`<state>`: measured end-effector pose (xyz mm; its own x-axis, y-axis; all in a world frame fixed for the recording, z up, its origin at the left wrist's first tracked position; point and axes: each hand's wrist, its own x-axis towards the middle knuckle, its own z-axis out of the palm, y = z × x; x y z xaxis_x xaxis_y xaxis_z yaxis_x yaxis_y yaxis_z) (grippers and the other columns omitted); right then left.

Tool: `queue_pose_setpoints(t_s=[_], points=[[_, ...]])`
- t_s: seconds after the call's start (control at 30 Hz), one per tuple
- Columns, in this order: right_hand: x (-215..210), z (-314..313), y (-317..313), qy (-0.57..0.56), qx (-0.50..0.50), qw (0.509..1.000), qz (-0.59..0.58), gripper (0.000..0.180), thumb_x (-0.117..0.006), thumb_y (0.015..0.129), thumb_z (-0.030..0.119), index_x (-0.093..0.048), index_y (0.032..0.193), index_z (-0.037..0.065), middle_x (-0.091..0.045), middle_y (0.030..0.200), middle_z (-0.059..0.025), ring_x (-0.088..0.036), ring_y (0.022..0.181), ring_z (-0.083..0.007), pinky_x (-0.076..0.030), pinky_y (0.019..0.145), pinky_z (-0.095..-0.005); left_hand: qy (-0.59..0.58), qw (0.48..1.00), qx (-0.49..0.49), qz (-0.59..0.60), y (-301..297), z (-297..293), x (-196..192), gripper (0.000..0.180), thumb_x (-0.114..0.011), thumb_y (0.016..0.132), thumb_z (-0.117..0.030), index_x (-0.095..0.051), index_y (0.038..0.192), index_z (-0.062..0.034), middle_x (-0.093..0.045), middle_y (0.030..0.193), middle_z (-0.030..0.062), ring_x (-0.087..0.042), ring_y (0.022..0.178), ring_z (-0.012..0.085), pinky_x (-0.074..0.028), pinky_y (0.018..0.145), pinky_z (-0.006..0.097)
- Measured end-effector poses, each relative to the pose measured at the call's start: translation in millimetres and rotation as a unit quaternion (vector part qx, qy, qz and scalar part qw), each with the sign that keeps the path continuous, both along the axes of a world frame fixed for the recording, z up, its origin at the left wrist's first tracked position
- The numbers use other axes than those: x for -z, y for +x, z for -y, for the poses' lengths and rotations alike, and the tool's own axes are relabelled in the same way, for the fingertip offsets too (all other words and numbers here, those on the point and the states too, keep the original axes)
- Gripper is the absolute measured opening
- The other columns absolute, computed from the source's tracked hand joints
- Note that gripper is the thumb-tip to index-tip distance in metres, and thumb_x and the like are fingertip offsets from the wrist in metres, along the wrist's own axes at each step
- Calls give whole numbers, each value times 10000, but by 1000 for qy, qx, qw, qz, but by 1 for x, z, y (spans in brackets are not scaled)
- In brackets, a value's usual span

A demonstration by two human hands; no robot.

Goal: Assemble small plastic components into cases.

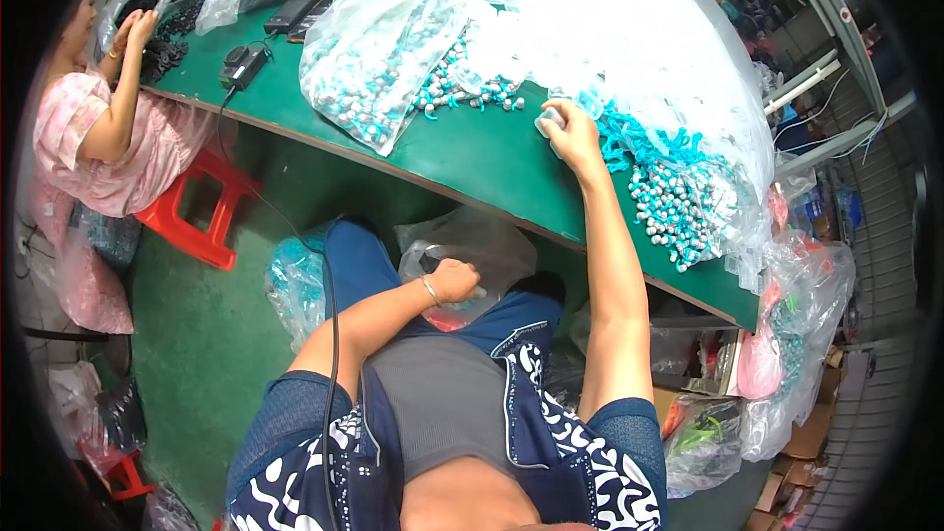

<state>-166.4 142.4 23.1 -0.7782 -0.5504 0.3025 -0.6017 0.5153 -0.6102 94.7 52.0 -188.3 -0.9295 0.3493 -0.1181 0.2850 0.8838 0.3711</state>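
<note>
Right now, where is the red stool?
In the head view, the red stool stands on the green floor at the left, below the green table edge, beside a seated co-worker.

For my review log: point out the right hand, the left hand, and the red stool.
right hand [568, 131], head view, back of the hand.
left hand [454, 280], head view, knuckles.
red stool [202, 206], head view, seat edge.

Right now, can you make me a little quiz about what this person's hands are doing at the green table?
1. True or false: the right hand rests up on the green table.
2. Where is the left hand? A) on the table B) down at a clear plastic bag in the lap C) on the red stool
3. What colour are the cords beside the right hand?

Key: 1 true; 2 B; 3 turquoise.
</note>
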Motion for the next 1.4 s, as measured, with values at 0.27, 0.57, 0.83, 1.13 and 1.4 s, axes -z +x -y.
queue_pose_setpoints(t_s=[0.27, 0.57, 0.83, 1.13, 1.4], points=[[-13, -36, 90, -39, -122, 953, -276, 281, -704, 711, 11, -612, 944, 138, -643, 917, -17, -611, 1003, -234, -346, 944, -455, 200, 975, 88, 29, -16, 12, -101, 224, -669, 830, -236, -709, 958, -56, -698, 924, 145, -668, 851, 357, -532, 767, 438], [-7, -51, 99, -36, -133, 958, -252, 280, -582, 666, -11, -635, 906, 121, -656, 915, -43, -625, 981, -237, -374, 911, -419, 217, 877, -237, -357, -120, 75, -213, 218, -674, 834, -97, -659, 1051, -89, -644, 946, 119, -659, 854, 315, -528, 716, 408], [21, -45, 2, 83, 156, 941, -289, 184, -686, 807, 103, -683, 988, 132, -633, 992, -56, -574, 996, -271, -395, 832, -456, 117, 878, -311, -345, -159, 73, -194, 171, -656, 856, -142, -632, 1021, -103, -639, 977, 109, -663, 828, 349, -528, 691, 459], [28, -50, 0, 62, 120, 959, -249, 130, -688, 780, 110, -662, 906, 129, -655, 872, -68, -615, 911, -283, -433, 773, -466, 202, 884, -270, -323, -143, 70, -197, 80, -637, 855, -123, -618, 914, -72, -650, 922, 121, -657, 802, 341, -517, 701, 459], [-15, -66, 72, -98, -96, 986, -96, 123, -671, 767, 2, -670, 880, 50, -674, 854, -87, -640, 795, -234, -518, 712, -353, 252, 889, -228, -307, -116, 59, -193, 114, -646, 816, -110, -628, 920, -66, -658, 874, 126, -654, 819, 327, -512, 716, 439]])
